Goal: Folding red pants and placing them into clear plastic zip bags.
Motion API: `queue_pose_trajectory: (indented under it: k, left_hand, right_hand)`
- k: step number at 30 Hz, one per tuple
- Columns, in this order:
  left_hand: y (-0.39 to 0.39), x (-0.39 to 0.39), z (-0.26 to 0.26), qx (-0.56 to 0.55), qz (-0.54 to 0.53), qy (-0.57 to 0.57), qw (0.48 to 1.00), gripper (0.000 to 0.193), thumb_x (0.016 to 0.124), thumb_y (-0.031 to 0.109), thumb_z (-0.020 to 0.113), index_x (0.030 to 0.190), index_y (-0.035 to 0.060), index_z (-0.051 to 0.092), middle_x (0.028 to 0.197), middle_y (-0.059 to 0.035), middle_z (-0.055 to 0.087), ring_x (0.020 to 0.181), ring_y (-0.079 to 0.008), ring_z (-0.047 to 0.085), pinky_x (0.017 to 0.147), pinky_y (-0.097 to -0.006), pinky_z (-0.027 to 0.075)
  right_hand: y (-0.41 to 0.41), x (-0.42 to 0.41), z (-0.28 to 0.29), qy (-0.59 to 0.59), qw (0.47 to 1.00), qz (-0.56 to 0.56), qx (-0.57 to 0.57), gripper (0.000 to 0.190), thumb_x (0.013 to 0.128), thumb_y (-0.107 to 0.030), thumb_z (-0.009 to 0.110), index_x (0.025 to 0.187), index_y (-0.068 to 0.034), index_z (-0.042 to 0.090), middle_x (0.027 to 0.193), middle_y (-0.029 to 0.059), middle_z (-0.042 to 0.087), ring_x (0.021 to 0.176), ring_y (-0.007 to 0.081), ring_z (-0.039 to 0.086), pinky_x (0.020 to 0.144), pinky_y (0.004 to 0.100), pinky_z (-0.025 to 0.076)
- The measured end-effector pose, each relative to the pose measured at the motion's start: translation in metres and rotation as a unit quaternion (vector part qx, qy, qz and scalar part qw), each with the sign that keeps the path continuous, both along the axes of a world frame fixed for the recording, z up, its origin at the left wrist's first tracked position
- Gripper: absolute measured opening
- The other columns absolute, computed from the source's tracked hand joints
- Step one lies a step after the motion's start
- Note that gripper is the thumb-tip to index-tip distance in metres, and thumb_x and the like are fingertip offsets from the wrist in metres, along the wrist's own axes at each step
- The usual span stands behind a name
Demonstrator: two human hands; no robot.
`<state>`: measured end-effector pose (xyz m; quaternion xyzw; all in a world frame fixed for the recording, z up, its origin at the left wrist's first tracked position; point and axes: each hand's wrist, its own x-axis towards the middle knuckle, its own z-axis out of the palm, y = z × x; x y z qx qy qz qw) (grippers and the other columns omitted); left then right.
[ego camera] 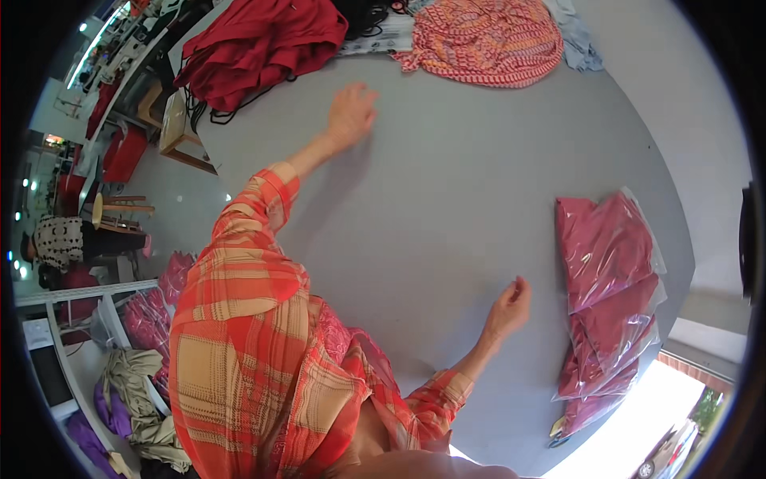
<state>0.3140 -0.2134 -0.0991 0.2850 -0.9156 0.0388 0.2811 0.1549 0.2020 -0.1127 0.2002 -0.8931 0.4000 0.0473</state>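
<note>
My left hand [352, 115] is over the grey tabletop [431, 179], below the pile of dark red garments [257, 51] with black cords. Its fingers are spread, slightly blurred, and nothing shows in them. My right hand [508, 308] hovers over the table at the right, fingers loosely curled with a gap by the thumb. No object is visible in it. To its right, apart from it, lie red garments in clear plastic bags [610, 287], overlapping in a row along the table's edge.
A patterned red and orange cloth bundle [488, 42] sits at the far edge, beside light blue fabric [577, 36]. At the left are a wooden stool [179, 135], a shelf [90, 290] with bagged and loose garments, and a seated person [66, 239] farther off.
</note>
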Motion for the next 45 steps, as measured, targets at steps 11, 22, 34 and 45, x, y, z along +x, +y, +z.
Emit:
queue_pose_trajectory:
  k: [11, 22, 34, 45]
  left_hand:
    - [-0.307, 0.232, 0.087, -0.174, 0.238, 0.057, 0.954, 0.048, 0.074, 0.023, 0.055, 0.12, 0.0137, 0.048, 0.116, -0.0128, 0.049, 0.108, -0.0303, 0.048, 0.088, -0.0474, 0.037]
    - [-0.277, 0.273, 0.155, -0.045, -0.044, 0.072, 0.995, 0.035, 0.067, 0.001, 0.062, 0.102, 0.0063, 0.057, 0.087, -0.0101, 0.058, 0.08, -0.0289, 0.057, 0.065, -0.0346, 0.048]
    - [-0.173, 0.236, 0.186, -0.097, -0.154, 0.101, 0.978, 0.042, 0.052, 0.004, 0.069, 0.092, 0.0055, 0.055, 0.067, -0.0039, 0.048, 0.058, -0.0204, 0.05, 0.049, -0.03, 0.04]
    - [-0.148, 0.202, 0.142, -0.19, 0.078, 0.146, 0.968, 0.036, 0.06, 0.003, 0.06, 0.094, 0.014, 0.057, 0.08, -0.003, 0.05, 0.072, -0.0194, 0.052, 0.062, -0.0306, 0.04]
  right_hand:
    - [-0.27, 0.141, 0.025, -0.019, 0.963, 0.266, 0.02, 0.013, 0.083, -0.009, 0.054, 0.094, -0.005, 0.061, 0.076, 0.0095, 0.062, 0.067, 0.0213, 0.059, 0.062, 0.0313, 0.046]
    - [-0.575, 0.25, 0.117, 0.131, 0.898, 0.395, -0.141, 0.056, 0.08, -0.025, 0.062, 0.126, -0.003, 0.038, 0.116, 0.0165, 0.05, 0.102, 0.0314, 0.052, 0.075, 0.0385, 0.047]
    - [-0.573, 0.207, 0.13, 0.107, 0.876, 0.318, -0.346, 0.037, 0.08, -0.008, 0.051, 0.115, 0.0, 0.048, 0.101, 0.0088, 0.058, 0.091, 0.0203, 0.055, 0.084, 0.0304, 0.043]
    - [-0.31, 0.135, 0.168, 0.263, 0.939, 0.157, -0.154, 0.03, 0.071, 0.009, 0.058, 0.099, -0.002, 0.056, 0.091, 0.0096, 0.063, 0.085, 0.0216, 0.061, 0.075, 0.0316, 0.048]
